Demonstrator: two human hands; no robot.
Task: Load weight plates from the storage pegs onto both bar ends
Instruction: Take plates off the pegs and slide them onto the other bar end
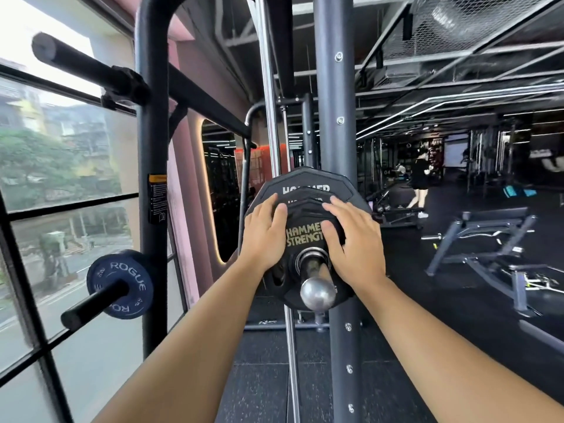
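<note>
The chrome sleeve points its long axis at the person; just past its tip the left hand and right hand press flat, fingers straight, either side of the hub on the front plate, threaded against two larger plates, so any push likely runs straight away, both hands equally near.

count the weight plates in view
4: three black Hammer Strength plates stacked front to back on the chrome-tipped shaft; one blue Rogue plate on the left peg. Others may hide behind.

Black plates with gold lettering; navy plate, grey lettering; chrome bar end.
</note>
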